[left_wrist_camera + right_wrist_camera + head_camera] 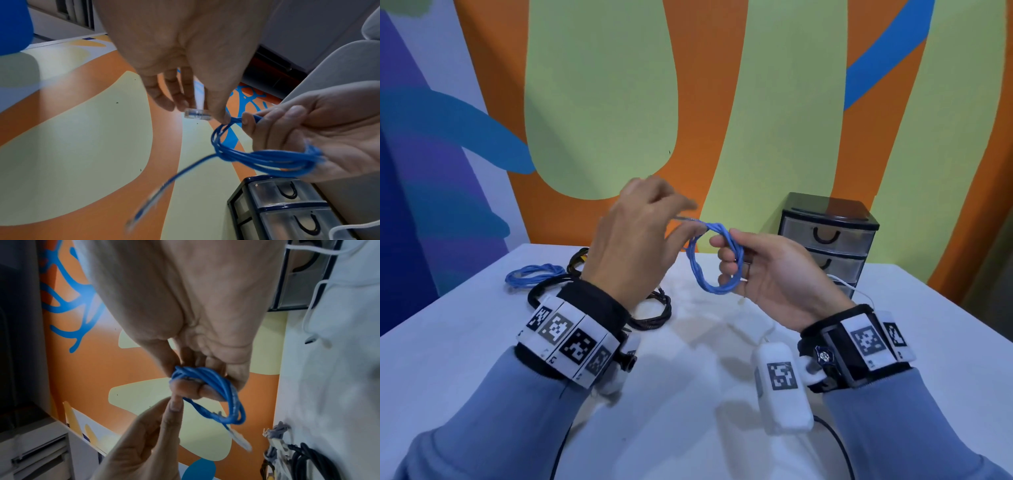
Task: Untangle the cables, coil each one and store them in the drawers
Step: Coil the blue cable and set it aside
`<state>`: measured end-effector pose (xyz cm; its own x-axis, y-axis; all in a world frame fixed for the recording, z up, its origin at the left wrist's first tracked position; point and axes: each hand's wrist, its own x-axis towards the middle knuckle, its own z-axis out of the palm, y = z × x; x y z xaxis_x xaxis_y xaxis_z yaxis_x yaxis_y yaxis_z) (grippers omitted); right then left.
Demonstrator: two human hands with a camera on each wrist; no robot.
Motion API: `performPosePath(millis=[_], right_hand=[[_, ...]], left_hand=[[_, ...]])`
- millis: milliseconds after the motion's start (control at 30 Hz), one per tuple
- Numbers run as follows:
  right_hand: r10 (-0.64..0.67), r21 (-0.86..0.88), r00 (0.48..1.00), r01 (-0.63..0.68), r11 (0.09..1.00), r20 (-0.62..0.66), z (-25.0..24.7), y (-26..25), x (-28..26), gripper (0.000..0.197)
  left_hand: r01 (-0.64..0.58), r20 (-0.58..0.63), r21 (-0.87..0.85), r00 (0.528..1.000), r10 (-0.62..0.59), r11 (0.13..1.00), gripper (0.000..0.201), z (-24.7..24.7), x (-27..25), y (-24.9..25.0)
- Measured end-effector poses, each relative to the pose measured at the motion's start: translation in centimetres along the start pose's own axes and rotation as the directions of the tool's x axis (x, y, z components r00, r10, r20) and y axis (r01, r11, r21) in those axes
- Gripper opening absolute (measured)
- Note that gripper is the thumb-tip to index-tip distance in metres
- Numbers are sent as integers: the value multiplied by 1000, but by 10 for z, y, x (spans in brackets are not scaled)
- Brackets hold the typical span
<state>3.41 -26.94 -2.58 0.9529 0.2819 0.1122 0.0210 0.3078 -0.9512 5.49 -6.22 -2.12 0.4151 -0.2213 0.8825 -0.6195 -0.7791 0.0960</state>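
Aloft, right hand [767,270] grips blue coil [714,263] — left hand [637,236] apparently pinches its plug end [197,114].

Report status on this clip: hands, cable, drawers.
Right hand holds blue cable coil; left hand pinches its plug end. Drawer unit shut. Nothing blocking; more cables on table.

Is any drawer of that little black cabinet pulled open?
No. In the head view the drawers of the cabinet all sit flush and shut, while both hands hold a blue cable.
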Motion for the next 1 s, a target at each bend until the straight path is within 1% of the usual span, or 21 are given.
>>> performPosePath(millis=[33,100,133,167,200,233,267,300,333,367,400,433,500,533,567,600,667,767,900,933,1000], right_hand=[[-14,55,1000,14,998,-2,0,-1,0,29],[-29,204,999,33,979,-23,0,-2,2,27],[-36,262,999,44,964,-34,0,-2,2,26],[-47,295,998,57,954,-42,2,-3,2,24],[-61,304,997,74,950,-50,3,-3,2,22],[-81,294,995,95,951,-59,4,-2,2,23],[-103,269,992,118,956,-69,5,-2,2,23],[-125,238,989,141,961,-79,7,0,2,23],[-146,205,985,161,965,-88,9,2,3,21],[-164,169,982,178,969,-95,10,4,4,18],[-179,133,979,191,973,-99,11,6,4,14],[-188,101,977,198,975,-103,13,8,5,14],[-195,59,974,203,977,-118,14,11,5,20],[-202,44,971,209,977,-131,15,13,6,22],[-215,22,965,221,975,-150,15,14,7,24],[-234,-1,957,237,972,-171,16,15,8,26],[-265,-19,940,267,963,-216,15,16,10,28],[-270,2,922,281,960,-279,11,15,12,34],[-222,57,924,251,966,-312,6,13,13,37],[-214,58,926,243,968,-312,6,14,13,37],[-205,51,929,232,971,-309,7,14,13,37]], left_hand=[[106,-18,-21,994,-106,994,32,-1,1,2],[326,-24,-95,944,-330,941,44,-3,2,8],[394,-20,-111,917,-398,912,49,-4,2,9],[433,-12,-108,900,-437,895,56,-5,2,9],[464,21,-112,885,-464,879,64,-5,2,9],[506,86,-154,863,-498,849,70,-5,2,10],[572,179,-234,820,-543,786,70,-4,3,13],[651,286,-329,759,-584,685,65,-2,3,15],[727,395,-401,686,-611,557,57,0,3,17],[781,491,-447,621,-610,436,49,0,2,19],[808,561,-483,581,-590,336,43,0,2,21],[810,601,-531,567,-563,249,36,0,2,21],[760,625,-644,584,-518,81,23,-1,3,21],[732,619,-680,599,-508,34,21,0,3,21],[713,607,-701,613,-505,23,20,1,2,21],[699,590,-714,629,-506,35,21,3,1,21],[675,548,-732,665,-508,95,24,6,-1,23],[623,465,-741,745,-478,250,20,9,-2,25],[478,331,-728,873,-358,492,21,10,-2,25],[441,299,-713,894,-334,544,20,11,-2,25],[393,245,-697,917,-316,600,15,10,-2,24]])
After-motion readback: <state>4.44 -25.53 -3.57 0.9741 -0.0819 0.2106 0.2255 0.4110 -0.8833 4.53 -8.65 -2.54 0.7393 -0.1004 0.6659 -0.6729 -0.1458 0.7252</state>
